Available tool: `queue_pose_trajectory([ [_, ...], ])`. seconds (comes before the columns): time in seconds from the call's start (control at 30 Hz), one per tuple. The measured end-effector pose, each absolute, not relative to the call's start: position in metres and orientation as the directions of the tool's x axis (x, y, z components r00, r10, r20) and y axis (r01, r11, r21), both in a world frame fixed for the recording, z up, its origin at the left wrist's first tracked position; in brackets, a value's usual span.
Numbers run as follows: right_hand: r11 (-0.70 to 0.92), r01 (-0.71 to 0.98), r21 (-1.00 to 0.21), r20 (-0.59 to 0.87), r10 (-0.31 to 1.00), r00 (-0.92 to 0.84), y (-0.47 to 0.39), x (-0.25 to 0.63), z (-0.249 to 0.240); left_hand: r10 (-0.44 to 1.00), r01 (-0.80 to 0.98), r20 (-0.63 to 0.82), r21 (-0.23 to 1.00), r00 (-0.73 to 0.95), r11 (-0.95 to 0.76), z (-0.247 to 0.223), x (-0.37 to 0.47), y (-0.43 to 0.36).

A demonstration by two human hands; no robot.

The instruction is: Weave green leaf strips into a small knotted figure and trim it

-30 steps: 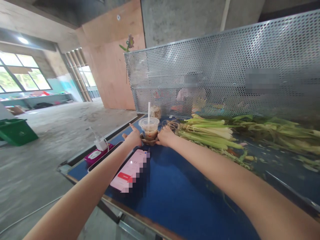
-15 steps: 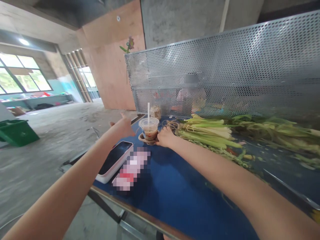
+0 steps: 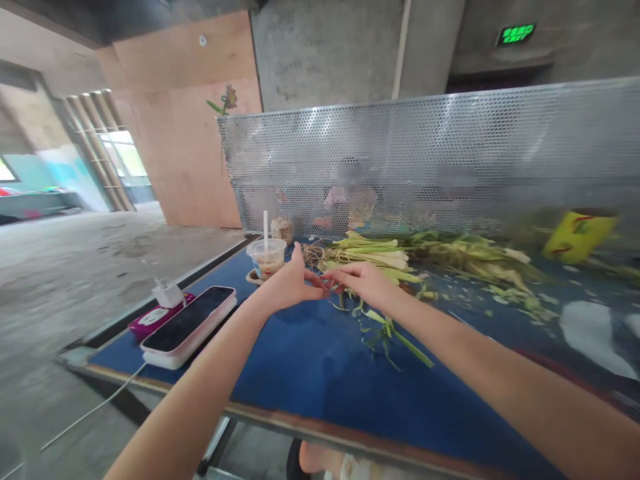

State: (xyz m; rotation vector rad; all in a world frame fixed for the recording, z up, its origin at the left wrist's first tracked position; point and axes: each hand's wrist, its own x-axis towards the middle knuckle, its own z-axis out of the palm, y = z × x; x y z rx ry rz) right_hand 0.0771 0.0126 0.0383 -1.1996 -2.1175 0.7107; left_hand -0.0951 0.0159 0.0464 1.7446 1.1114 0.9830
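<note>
My left hand (image 3: 296, 283) hovers over the blue table just in front of a lidded plastic cup (image 3: 273, 255) with a white straw. Its thumb points up and its fingers stretch to the right, apart. From the other side my right hand (image 3: 365, 281) reaches in, fingers pinched together, their tips meeting the left fingertips. Whatever is between them is too blurred to make out. Behind the right hand lies a bunch of pale green stalks with roots (image 3: 370, 252). A loose green sprig (image 3: 393, 333) is on the table below the right wrist.
A phone in a pink case (image 3: 187, 327) lies at the left beside a purple item (image 3: 150, 325) with a white charger. More wilted greens (image 3: 465, 257), a yellow container (image 3: 580, 235) and white paper (image 3: 595, 333) are right. A perforated metal screen (image 3: 400, 160) borders the back.
The view has swung right. My right hand has left the cup's holder, and my left hand has crossed from the cup's left to its front right. The hands now meet.
</note>
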Motion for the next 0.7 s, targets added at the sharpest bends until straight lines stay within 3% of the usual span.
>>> queue_pose_trajectory([
  [0.07, 0.425, 0.564, -0.708, 0.279, 0.902, -0.329, 0.003, 0.099, 0.037, 0.914, 0.411, 0.133, 0.862, 0.383, -0.297, 0.046, -0.073, 0.014],
  [0.23, 0.376, 0.607, -0.700, 0.370, 0.918, -0.141, -0.013, 0.160, 0.043, 0.862, 0.463, 0.129, 0.800, 0.490, -0.382, 0.042, -0.023, 0.014],
  [0.4, 0.286, 0.646, -0.708, 0.436, 0.896, 0.082, -0.003, 0.209, 0.032, 0.761, 0.567, 0.152, 0.580, 0.631, -0.585, 0.029, -0.003, 0.017],
  [0.57, 0.290, 0.654, -0.699, 0.361, 0.932, -0.027, 0.004, 0.207, -0.003, 0.881, 0.779, 0.037, 0.450, 0.472, -0.436, 0.011, -0.003, 0.019],
  [0.7, 0.274, 0.625, -0.731, 0.258, 0.959, -0.120, -0.001, 0.200, -0.017, 0.819, 0.716, -0.113, 0.562, 0.562, -0.414, 0.001, -0.001, 0.020],
])
